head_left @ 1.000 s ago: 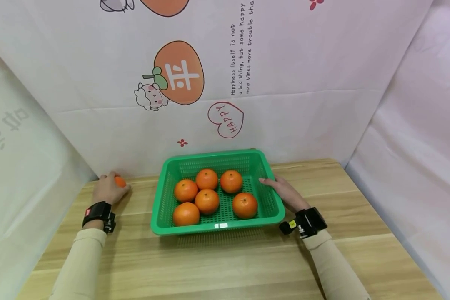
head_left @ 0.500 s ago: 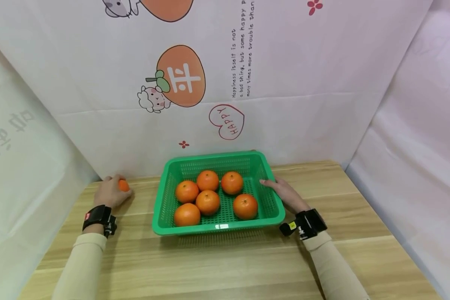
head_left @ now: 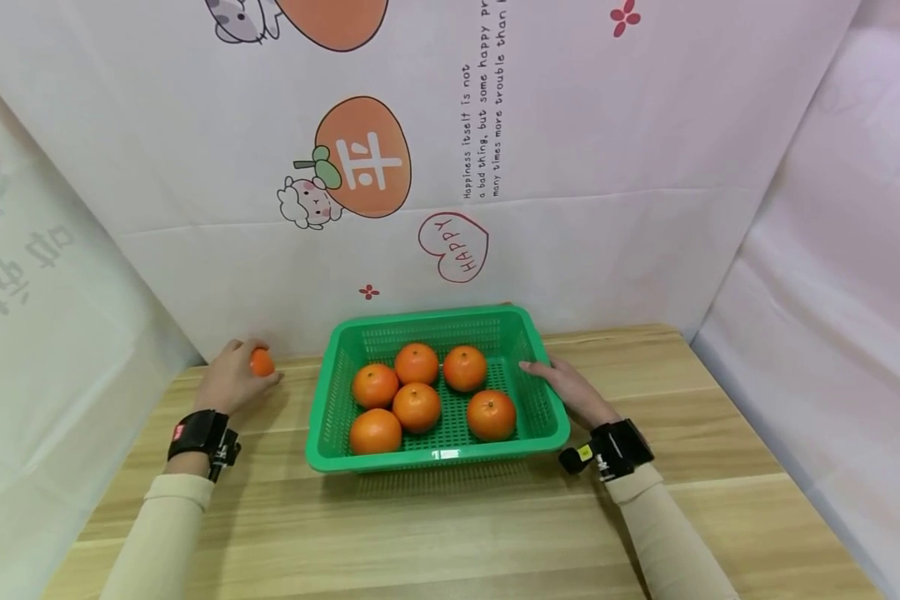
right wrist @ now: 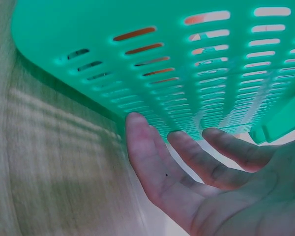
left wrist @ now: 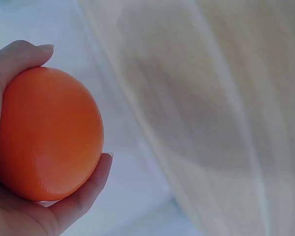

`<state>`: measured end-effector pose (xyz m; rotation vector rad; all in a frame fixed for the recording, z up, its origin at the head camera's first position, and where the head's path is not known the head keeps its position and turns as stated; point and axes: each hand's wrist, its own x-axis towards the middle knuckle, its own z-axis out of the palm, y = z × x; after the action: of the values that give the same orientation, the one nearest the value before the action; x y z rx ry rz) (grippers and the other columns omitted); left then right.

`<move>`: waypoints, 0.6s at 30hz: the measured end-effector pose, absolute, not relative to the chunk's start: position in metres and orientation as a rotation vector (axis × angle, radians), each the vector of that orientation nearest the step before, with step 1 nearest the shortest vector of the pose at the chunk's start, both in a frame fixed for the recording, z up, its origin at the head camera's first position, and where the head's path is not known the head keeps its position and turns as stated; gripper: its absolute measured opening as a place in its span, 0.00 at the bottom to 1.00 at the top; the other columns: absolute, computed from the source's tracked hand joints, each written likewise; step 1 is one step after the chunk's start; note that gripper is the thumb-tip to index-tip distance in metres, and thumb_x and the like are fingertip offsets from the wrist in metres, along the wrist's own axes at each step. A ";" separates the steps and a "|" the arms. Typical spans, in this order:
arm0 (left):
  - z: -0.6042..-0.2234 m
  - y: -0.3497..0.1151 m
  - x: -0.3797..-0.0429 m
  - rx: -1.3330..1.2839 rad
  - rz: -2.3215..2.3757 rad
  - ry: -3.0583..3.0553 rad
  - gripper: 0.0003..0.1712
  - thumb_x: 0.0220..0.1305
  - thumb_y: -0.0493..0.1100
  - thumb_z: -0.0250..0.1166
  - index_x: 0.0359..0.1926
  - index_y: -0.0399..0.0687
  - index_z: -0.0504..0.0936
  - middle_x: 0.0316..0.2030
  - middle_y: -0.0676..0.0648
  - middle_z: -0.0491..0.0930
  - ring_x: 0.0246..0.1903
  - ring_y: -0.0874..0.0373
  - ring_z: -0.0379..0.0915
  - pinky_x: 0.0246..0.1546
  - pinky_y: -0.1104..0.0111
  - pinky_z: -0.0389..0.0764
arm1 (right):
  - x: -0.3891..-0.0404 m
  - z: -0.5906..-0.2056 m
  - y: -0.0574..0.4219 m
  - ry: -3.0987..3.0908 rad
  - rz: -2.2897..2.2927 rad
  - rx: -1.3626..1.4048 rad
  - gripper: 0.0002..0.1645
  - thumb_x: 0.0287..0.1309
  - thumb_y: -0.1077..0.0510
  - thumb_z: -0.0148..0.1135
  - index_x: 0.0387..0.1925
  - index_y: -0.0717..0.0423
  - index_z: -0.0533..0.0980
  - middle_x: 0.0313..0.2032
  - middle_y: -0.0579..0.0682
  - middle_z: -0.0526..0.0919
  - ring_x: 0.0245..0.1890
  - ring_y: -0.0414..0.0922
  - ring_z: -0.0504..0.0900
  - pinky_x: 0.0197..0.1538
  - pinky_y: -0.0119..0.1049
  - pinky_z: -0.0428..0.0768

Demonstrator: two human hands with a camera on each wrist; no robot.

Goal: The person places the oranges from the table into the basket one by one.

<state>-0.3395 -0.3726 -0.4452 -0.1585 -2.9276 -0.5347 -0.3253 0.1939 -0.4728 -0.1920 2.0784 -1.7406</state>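
Observation:
At the back left of the table, my left hand point(head_left: 231, 379) holds an orange point(head_left: 262, 362). The left wrist view shows that orange point(left wrist: 49, 132) in the palm, with thumb and fingers curled round opposite sides. My right hand point(head_left: 570, 387) grips the right end of a green plastic basket point(head_left: 510, 448), its thumb over the rim on the inside. Seen from the right wrist, the other fingers point(right wrist: 142, 152) are bent against the outside of the slotted wall point(right wrist: 78, 29). Several oranges point(head_left: 417, 407) lie in the basket, most of them in its left half.
The basket stands on a wood-grain table point(head_left: 450, 533). A white printed cloth point(head_left: 585, 250) hangs right behind the table's back edge, and more white cloth closes off both sides. A small orange spot point(head_left: 507, 303) shows behind the basket's back rim.
My left hand has moved right, toward the basket, carrying the orange away from the back left corner. The right hand keeps its grip on the basket, which stays in place.

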 end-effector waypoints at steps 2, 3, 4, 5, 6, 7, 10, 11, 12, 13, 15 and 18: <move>-0.440 -0.368 -0.339 -0.178 -0.537 -2.917 0.35 0.64 0.51 0.73 0.65 0.36 0.76 0.54 0.28 0.75 0.42 0.38 0.78 0.37 0.52 0.81 | -0.325 -0.473 0.194 2.083 -1.737 -0.188 0.47 0.77 0.40 0.53 0.81 0.64 0.53 0.68 0.73 0.74 0.57 0.57 0.87 0.53 0.49 0.89; -0.438 -0.365 -0.339 -0.183 -0.536 -2.911 0.34 0.64 0.51 0.73 0.65 0.37 0.76 0.54 0.28 0.75 0.42 0.38 0.78 0.37 0.52 0.81 | -0.325 -0.472 0.194 2.082 -1.738 -0.187 0.47 0.77 0.40 0.53 0.81 0.64 0.53 0.67 0.73 0.74 0.57 0.57 0.87 0.53 0.49 0.89; -0.435 -0.363 -0.338 -0.187 -0.539 -2.906 0.34 0.64 0.51 0.73 0.65 0.37 0.76 0.54 0.28 0.75 0.42 0.38 0.78 0.37 0.52 0.81 | -0.325 -0.473 0.194 2.081 -1.739 -0.184 0.47 0.77 0.40 0.53 0.81 0.64 0.53 0.67 0.73 0.74 0.57 0.57 0.87 0.53 0.49 0.89; -0.434 -0.361 -0.339 -0.193 -0.545 -2.899 0.34 0.64 0.51 0.74 0.64 0.37 0.76 0.54 0.29 0.75 0.42 0.38 0.78 0.37 0.52 0.81 | -0.325 -0.473 0.194 2.080 -1.740 -0.182 0.47 0.77 0.40 0.53 0.81 0.64 0.53 0.67 0.73 0.74 0.57 0.58 0.87 0.53 0.49 0.89; -0.433 -0.359 -0.339 -0.199 -0.549 -2.892 0.34 0.64 0.51 0.74 0.64 0.37 0.76 0.54 0.29 0.76 0.42 0.38 0.78 0.37 0.51 0.82 | -0.325 -0.473 0.194 2.078 -1.741 -0.181 0.47 0.77 0.40 0.53 0.81 0.64 0.53 0.68 0.73 0.74 0.57 0.58 0.87 0.53 0.49 0.89; -0.431 -0.357 -0.338 -0.200 -0.555 -2.886 0.34 0.64 0.51 0.74 0.64 0.38 0.76 0.54 0.29 0.76 0.43 0.38 0.78 0.37 0.51 0.82 | -0.325 -0.473 0.194 2.078 -1.738 -0.182 0.47 0.77 0.40 0.53 0.81 0.64 0.53 0.68 0.74 0.74 0.57 0.58 0.87 0.53 0.49 0.89; -0.427 -0.351 -0.338 -0.202 -0.587 -2.873 0.33 0.64 0.51 0.74 0.64 0.38 0.77 0.54 0.31 0.76 0.44 0.38 0.78 0.38 0.50 0.83 | -0.325 -0.473 0.194 2.080 -1.735 -0.185 0.47 0.77 0.40 0.53 0.82 0.63 0.52 0.68 0.74 0.74 0.58 0.59 0.86 0.53 0.49 0.89; -0.426 -0.349 -0.338 -0.207 -0.595 -2.869 0.34 0.64 0.52 0.74 0.64 0.38 0.77 0.54 0.31 0.76 0.45 0.38 0.79 0.38 0.51 0.83 | -0.325 -0.473 0.194 2.080 -1.733 -0.186 0.47 0.77 0.40 0.53 0.82 0.63 0.52 0.68 0.74 0.74 0.58 0.59 0.86 0.53 0.49 0.89; -0.425 -0.346 -0.338 -0.212 -0.601 -2.865 0.34 0.64 0.52 0.74 0.64 0.38 0.77 0.54 0.31 0.77 0.45 0.38 0.79 0.38 0.51 0.83 | -0.325 -0.473 0.194 2.082 -1.731 -0.185 0.47 0.77 0.40 0.53 0.82 0.63 0.52 0.68 0.73 0.74 0.58 0.58 0.86 0.53 0.49 0.89; -0.423 -0.344 -0.338 -0.216 -0.610 -2.863 0.34 0.64 0.52 0.74 0.64 0.39 0.77 0.54 0.32 0.77 0.45 0.39 0.78 0.38 0.52 0.83 | -0.325 -0.473 0.194 2.081 -1.731 -0.184 0.47 0.77 0.40 0.53 0.82 0.63 0.52 0.68 0.73 0.74 0.58 0.58 0.86 0.53 0.49 0.89; -0.422 -0.341 -0.338 -0.232 -0.620 -2.853 0.34 0.64 0.52 0.74 0.64 0.39 0.78 0.54 0.32 0.77 0.45 0.39 0.78 0.38 0.52 0.83 | -0.326 -0.472 0.194 2.080 -1.734 -0.178 0.47 0.77 0.39 0.53 0.82 0.63 0.52 0.68 0.73 0.74 0.57 0.57 0.87 0.53 0.49 0.89; -0.419 -0.335 -0.337 -0.249 -0.632 -2.844 0.33 0.63 0.51 0.74 0.64 0.39 0.78 0.54 0.32 0.77 0.45 0.39 0.78 0.39 0.50 0.83 | -0.326 -0.472 0.194 2.079 -1.737 -0.171 0.47 0.77 0.39 0.53 0.82 0.63 0.53 0.68 0.73 0.74 0.58 0.58 0.86 0.53 0.49 0.89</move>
<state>-0.3372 -0.3353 -0.4195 -0.2489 -2.8442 -0.6320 -0.3260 0.1938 -0.4724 -0.1715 2.0795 -1.7365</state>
